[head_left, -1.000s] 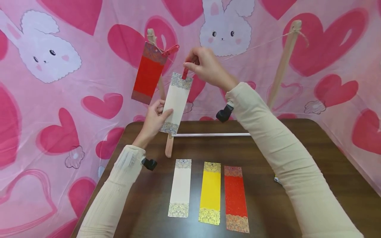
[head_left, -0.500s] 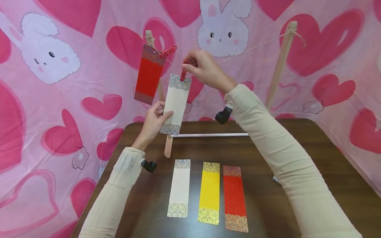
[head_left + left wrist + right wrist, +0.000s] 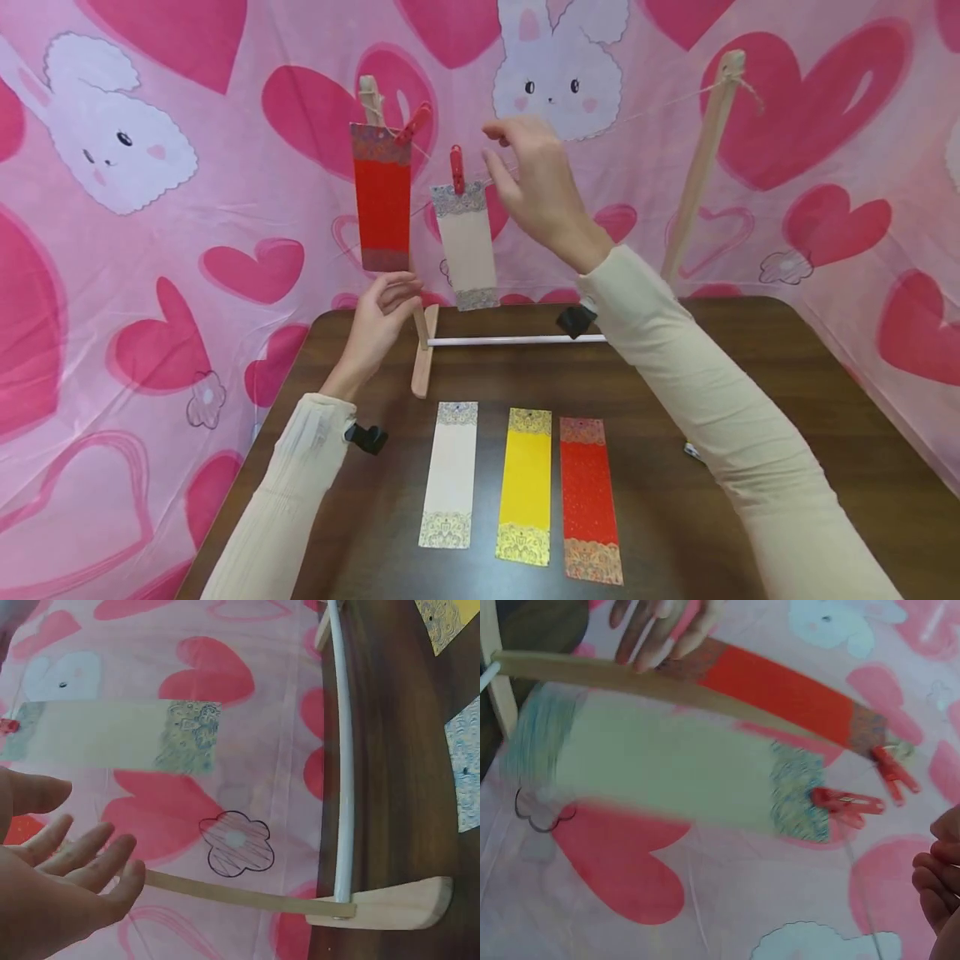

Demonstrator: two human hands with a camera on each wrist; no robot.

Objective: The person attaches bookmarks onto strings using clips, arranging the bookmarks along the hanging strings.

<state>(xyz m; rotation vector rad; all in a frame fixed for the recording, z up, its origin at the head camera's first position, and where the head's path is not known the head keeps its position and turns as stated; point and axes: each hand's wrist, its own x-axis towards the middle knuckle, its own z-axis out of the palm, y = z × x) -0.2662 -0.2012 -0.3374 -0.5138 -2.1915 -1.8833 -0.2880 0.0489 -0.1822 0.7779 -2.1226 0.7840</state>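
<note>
A white bookmark-like card (image 3: 467, 250) with patterned ends hangs from a string, held at its top by a red clothespin (image 3: 457, 170). To its left hangs a red card (image 3: 383, 204) under a second red clothespin (image 3: 413, 123). My right hand (image 3: 542, 177) is in the air right of the white card, thumb and fingers apart, holding nothing. Below the red card, my left hand (image 3: 381, 327) is raised with relaxed fingers, its fingertips near that card's lower edge. In the right wrist view the white card (image 3: 667, 761) is blurred along its lower end.
A white card (image 3: 450, 475), a yellow card (image 3: 525, 487) and a red card (image 3: 590, 500) lie in a row on the brown table (image 3: 360, 500). Wooden posts (image 3: 701, 167) carry the string, and a white rod (image 3: 517, 340) runs between their feet.
Both hands have let go: the right hand released the clothespin and drew right, the left released the card and moved down slightly. The white card now hangs free on the string.
</note>
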